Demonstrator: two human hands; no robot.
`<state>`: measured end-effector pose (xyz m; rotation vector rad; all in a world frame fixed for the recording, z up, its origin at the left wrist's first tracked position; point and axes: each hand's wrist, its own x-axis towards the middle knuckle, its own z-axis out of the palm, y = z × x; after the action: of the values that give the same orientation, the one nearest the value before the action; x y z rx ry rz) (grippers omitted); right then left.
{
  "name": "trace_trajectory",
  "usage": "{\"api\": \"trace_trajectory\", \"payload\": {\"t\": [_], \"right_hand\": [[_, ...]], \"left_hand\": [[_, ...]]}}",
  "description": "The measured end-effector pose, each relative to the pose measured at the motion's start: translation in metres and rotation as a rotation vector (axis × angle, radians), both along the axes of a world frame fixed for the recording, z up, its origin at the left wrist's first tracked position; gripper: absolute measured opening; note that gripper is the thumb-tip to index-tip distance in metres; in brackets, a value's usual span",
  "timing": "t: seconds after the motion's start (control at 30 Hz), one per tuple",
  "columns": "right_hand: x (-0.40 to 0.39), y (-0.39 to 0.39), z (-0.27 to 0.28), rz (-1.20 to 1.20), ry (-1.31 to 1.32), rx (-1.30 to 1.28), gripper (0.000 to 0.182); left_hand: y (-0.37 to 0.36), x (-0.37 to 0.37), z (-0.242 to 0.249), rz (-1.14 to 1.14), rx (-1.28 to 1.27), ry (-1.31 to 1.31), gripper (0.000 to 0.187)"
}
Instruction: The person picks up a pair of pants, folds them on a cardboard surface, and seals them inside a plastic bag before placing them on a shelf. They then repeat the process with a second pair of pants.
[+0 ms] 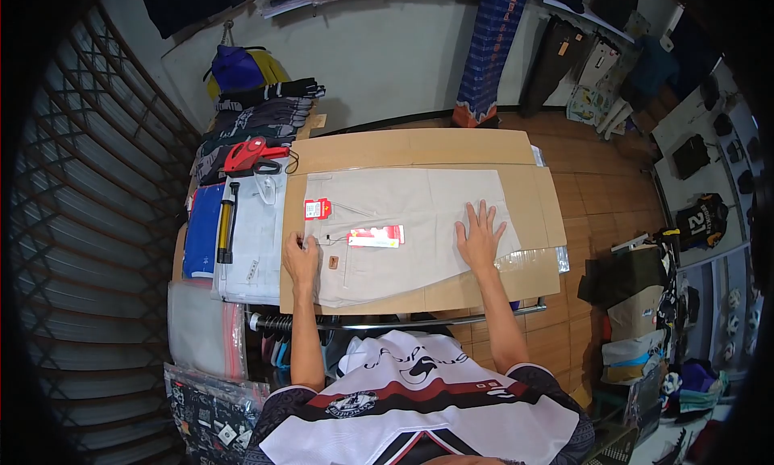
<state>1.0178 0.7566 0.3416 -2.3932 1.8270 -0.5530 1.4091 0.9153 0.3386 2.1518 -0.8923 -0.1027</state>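
Note:
Beige folded trousers lie flat on a brown cardboard sheet, waistband to the left. My left hand is at the waistband edge, its fingers curled and pinching the cloth there. Spread flat, my right hand presses on the legs near their right end. A red-and-white tag sits near the waistband. Between my hands, a larger white-and-red hang tag lies on the cloth, with a small brown patch below it.
Left of the cardboard are a red labelling gun, a yellow-and-black tube-shaped tool and a blue packet. Folded clothes are stacked behind them. A metal rail runs along the near edge.

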Motion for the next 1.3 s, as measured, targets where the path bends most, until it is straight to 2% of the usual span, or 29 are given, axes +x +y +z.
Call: {"api": "trace_trajectory", "payload": {"t": [0.23,0.33,0.7,0.8,0.9,1.0,1.07,1.17,1.3], "right_hand": [[-0.003,-0.001,0.004,-0.003,-0.029,0.027,0.061],[-0.010,-0.005,0.005,-0.010,-0.028,0.020,0.061],[-0.029,-0.015,0.007,-0.007,-0.028,0.003,0.061],[-0.031,-0.015,0.009,0.002,-0.111,-0.001,0.063],[-0.050,-0.016,0.015,0.052,-0.384,-0.009,0.064],[-0.089,-0.022,0.007,-0.034,-0.635,-0.133,0.065],[-0.126,-0.022,0.009,-0.177,-0.535,-0.207,0.067],[-0.174,-0.018,0.004,-0.545,-0.222,-0.232,0.071],[-0.211,-0.019,-0.008,-0.614,-0.374,-0.051,0.074]], "left_hand": [[0.002,-0.003,0.005,0.012,-0.062,0.044,0.027],[0.002,-0.004,0.007,-0.029,-0.061,0.183,0.028],[-0.003,-0.025,0.012,-0.014,-0.094,0.197,0.030],[-0.003,-0.030,0.016,0.001,-0.080,0.207,0.029],[-0.004,-0.030,0.015,0.005,-0.088,0.177,0.027],[-0.004,-0.025,0.006,0.006,-0.102,0.147,0.027],[-0.005,-0.024,0.001,0.006,-0.106,0.137,0.026],[-0.006,-0.022,-0.003,0.011,-0.106,0.103,0.027],[-0.008,-0.024,-0.005,0.030,-0.123,0.110,0.025]]}}
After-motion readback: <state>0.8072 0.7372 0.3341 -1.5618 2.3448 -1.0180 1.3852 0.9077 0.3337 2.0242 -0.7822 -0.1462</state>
